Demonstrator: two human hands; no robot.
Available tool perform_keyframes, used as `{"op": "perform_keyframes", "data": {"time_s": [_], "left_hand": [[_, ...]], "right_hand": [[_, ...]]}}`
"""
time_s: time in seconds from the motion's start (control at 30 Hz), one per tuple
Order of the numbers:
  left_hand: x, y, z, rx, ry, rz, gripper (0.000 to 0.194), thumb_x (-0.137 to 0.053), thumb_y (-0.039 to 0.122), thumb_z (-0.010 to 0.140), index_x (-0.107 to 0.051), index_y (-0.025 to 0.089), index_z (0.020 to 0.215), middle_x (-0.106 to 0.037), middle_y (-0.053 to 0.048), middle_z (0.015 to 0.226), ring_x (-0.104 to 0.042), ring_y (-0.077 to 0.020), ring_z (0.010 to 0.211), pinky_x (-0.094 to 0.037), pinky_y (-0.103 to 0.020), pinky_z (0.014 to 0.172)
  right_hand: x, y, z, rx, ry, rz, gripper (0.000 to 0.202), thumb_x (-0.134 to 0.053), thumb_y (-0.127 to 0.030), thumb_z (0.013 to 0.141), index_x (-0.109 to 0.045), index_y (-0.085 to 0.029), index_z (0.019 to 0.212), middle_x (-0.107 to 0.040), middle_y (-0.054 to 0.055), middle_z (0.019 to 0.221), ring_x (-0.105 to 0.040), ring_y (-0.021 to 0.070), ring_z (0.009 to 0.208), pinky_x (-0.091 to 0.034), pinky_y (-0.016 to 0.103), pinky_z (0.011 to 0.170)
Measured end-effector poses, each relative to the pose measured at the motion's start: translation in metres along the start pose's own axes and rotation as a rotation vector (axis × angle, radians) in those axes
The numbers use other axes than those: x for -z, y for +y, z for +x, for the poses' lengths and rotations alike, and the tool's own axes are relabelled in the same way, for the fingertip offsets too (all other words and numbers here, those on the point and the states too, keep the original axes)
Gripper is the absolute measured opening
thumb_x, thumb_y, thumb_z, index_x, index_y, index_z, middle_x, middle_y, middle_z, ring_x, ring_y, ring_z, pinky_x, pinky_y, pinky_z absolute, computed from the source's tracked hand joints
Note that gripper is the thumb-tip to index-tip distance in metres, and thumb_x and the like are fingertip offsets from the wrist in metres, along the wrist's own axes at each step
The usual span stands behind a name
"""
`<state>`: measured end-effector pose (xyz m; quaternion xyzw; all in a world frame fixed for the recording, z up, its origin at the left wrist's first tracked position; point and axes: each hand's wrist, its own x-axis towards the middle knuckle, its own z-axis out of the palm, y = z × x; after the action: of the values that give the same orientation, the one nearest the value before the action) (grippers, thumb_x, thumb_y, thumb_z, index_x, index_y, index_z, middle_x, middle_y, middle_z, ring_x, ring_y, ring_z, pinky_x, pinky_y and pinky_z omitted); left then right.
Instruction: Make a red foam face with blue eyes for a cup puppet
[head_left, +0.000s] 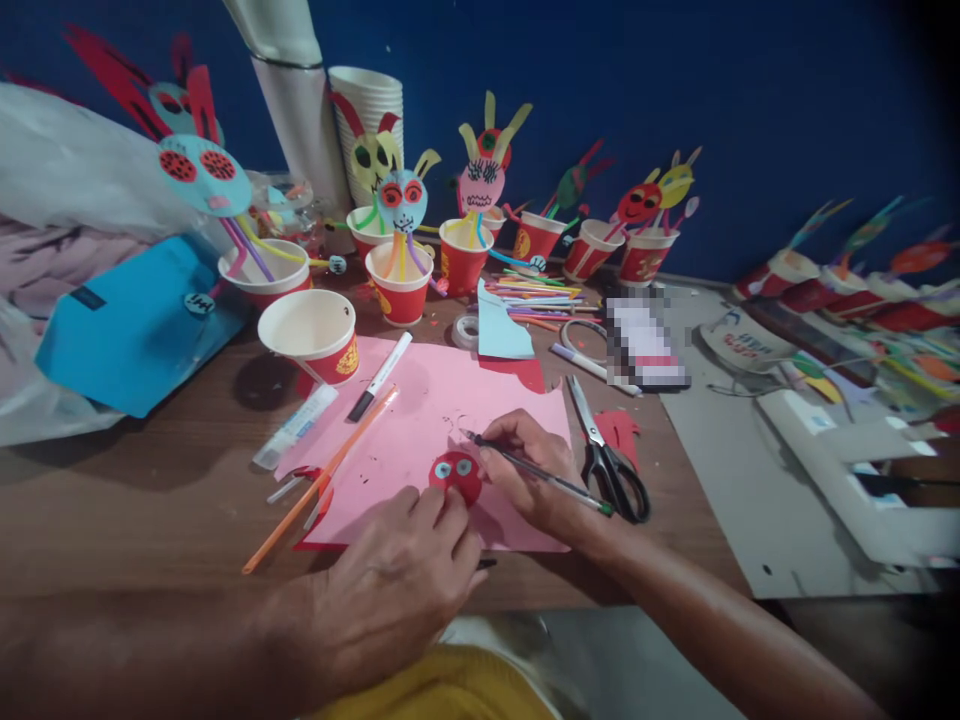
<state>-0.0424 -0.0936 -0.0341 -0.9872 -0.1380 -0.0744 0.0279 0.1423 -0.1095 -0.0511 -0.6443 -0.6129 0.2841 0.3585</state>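
Note:
My right hand (pixel 534 465) is closed around a slim pen (pixel 541 472) with a green end; its tip points up and left, over the pink paper. Below that tip lies a small round red paper face (pixel 456 480) with two pale eyes. My left hand (pixel 405 575) grips the lower edge of the face, its fingers curled and partly hiding it. A dark tip of something sticks out beneath my left hand, too covered to name. Under both hands is a pink paper sheet (pixel 405 500), with red paper showing at its edges.
Black-handled scissors (pixel 611 465) lie right of the sheet. An orange straw (pixel 322 480), a marker (pixel 380 377) and a glue tube (pixel 296 428) are on the left. A paper cup (pixel 309 335) stands behind them. Decorated cups with paper faces (pixel 401 285) line the back, near a phone (pixel 646 340).

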Motion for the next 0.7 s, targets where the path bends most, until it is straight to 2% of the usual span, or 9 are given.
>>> {"op": "perform_keyframes", "data": {"time_s": [0.1, 0.23, 0.37, 0.53, 0.7], "left_hand": [[0.003, 0.0, 0.001, 0.008, -0.013, 0.007, 0.021, -0.041, 0.028, 0.09, -0.057, 0.014, 0.086, -0.063, -0.012, 0.09, -0.055, -0.0217, 0.073, -0.038, -0.035, 0.061], [0.007, -0.001, 0.002, 0.005, -0.069, 0.012, 0.028, -0.035, 0.028, 0.092, -0.059, 0.013, 0.09, -0.064, -0.012, 0.09, -0.057, -0.0239, 0.078, -0.039, -0.037, 0.063], [0.005, -0.003, 0.001, -0.03, -0.086, 0.028, 0.024, -0.041, 0.029, 0.09, -0.059, 0.014, 0.091, -0.064, -0.012, 0.089, -0.056, -0.0228, 0.076, -0.039, -0.037, 0.064], [-0.003, -0.004, 0.0, -0.045, -0.021, 0.038, 0.021, -0.048, 0.032, 0.086, -0.06, 0.014, 0.089, -0.064, -0.011, 0.092, -0.055, -0.0233, 0.078, -0.038, -0.039, 0.067], [-0.006, -0.003, -0.001, -0.009, 0.049, 0.032, 0.021, -0.052, 0.032, 0.084, -0.061, 0.013, 0.087, -0.065, -0.011, 0.091, -0.055, -0.0237, 0.077, -0.037, -0.041, 0.07]], "right_hand": [[-0.001, 0.003, 0.001, 0.006, -0.016, -0.034, 0.013, -0.054, -0.029, 0.083, -0.054, -0.021, 0.093, -0.067, 0.0, 0.077, -0.064, 0.0155, 0.068, -0.048, 0.026, 0.063], [-0.002, 0.003, 0.002, -0.026, -0.014, -0.02, 0.013, -0.055, -0.028, 0.082, -0.053, -0.021, 0.092, -0.067, 0.0, 0.077, -0.064, 0.0156, 0.069, -0.049, 0.026, 0.064], [0.002, -0.001, 0.003, -0.057, -0.033, 0.042, 0.01, -0.054, -0.028, 0.083, -0.051, -0.02, 0.088, -0.065, -0.001, 0.069, -0.062, 0.0126, 0.061, -0.047, 0.021, 0.056], [0.008, -0.001, 0.002, -0.061, -0.077, -0.006, 0.01, -0.052, -0.027, 0.084, -0.051, -0.019, 0.077, -0.062, -0.001, 0.066, -0.059, 0.0118, 0.06, -0.044, 0.021, 0.055], [0.005, 0.004, 0.0, -0.107, -0.098, 0.034, 0.014, -0.052, -0.026, 0.084, -0.048, -0.02, 0.072, -0.06, -0.003, 0.059, -0.054, 0.0098, 0.051, -0.04, 0.019, 0.047]]}}
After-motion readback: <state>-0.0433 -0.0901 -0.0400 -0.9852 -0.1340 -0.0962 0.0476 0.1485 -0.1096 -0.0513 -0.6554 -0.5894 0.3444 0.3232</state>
